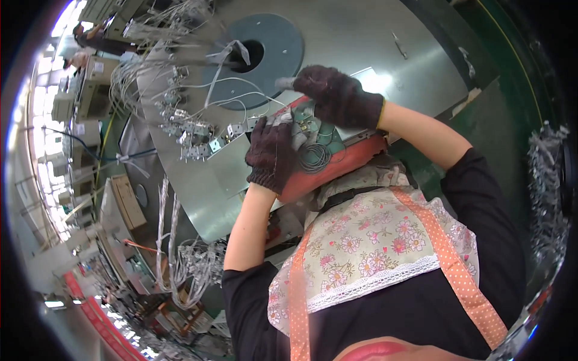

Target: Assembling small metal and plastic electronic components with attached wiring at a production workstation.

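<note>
My left hand [271, 153], in a dark knit glove with grey fingertips, is over the left side of a red tray [355, 155]. Its fingers are bent together beside small metal parts [308, 123]; whatever they grip is hidden. Above the tray's far edge is my right hand [346, 99], gloved alike, with its grey fingertips pointing left. Its fingers are closed together, and I cannot make out what is between them. A coil of thin grey wire [315, 157] lies in the tray, on a green surface. Pale wires [241, 80] run leftward from near my left fingertips.
Several small metal fittings with wires [192, 135] lie left of the tray on the metal tabletop [355, 36]. Beyond them is a round grey disc [280, 36] with a dark central hole. Bundled wires [198, 271] hang at the lower left. A person [99, 41] stands far left.
</note>
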Demonstrator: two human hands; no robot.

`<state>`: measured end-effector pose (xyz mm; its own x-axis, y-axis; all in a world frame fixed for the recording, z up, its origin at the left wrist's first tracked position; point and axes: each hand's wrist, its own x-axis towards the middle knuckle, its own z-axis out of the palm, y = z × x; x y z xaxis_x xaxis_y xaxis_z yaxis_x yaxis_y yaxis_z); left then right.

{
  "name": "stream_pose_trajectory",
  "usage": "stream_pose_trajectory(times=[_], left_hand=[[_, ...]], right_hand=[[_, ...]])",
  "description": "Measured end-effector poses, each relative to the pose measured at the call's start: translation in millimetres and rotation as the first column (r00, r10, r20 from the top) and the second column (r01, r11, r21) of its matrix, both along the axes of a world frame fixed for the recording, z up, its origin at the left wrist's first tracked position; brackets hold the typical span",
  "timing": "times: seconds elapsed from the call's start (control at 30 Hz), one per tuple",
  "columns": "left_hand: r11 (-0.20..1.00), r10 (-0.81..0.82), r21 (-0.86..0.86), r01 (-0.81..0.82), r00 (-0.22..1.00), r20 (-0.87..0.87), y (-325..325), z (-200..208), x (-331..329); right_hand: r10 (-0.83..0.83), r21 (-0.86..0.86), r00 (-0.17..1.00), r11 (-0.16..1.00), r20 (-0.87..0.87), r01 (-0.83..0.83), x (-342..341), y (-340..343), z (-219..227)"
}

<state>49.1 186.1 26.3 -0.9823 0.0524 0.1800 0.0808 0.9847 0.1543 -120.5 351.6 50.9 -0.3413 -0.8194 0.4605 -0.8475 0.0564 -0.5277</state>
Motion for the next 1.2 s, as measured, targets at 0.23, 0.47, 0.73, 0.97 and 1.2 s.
stream_pose_trajectory(times=[0.23,0.47,0.73,0.97,1.2], left_hand=[[0.999,-0.032,-0.042,0.032,0.999,-0.003,-2.1,2.3,-3.9],[0.999,0.036,-0.036,-0.031,0.990,0.135,-3.6,3.8,-1.2],[0.997,0.055,-0.064,-0.046,0.988,0.145,-0.3,8.8,-3.0],[0.999,0.003,-0.054,-0.002,1.000,0.018,2.3,8.1,-6.8],[0.998,0.040,-0.053,-0.038,0.999,0.026,8.1,15.3,-6.7]], right_hand=[[-0.048,0.096,0.997,0.994,0.061,0.042,-14.4,2.3,-16.2],[-0.034,0.169,0.961,0.986,0.275,-0.013,-19.3,2.4,-8.5],[-0.009,0.104,0.988,0.995,0.155,-0.008,-17.7,0.7,-22.0],[-0.002,0.119,0.984,0.993,0.179,-0.019,-17.9,3.0,-22.4],[-0.005,0.056,0.989,0.998,0.151,-0.003,-17.3,3.3,-22.7]])
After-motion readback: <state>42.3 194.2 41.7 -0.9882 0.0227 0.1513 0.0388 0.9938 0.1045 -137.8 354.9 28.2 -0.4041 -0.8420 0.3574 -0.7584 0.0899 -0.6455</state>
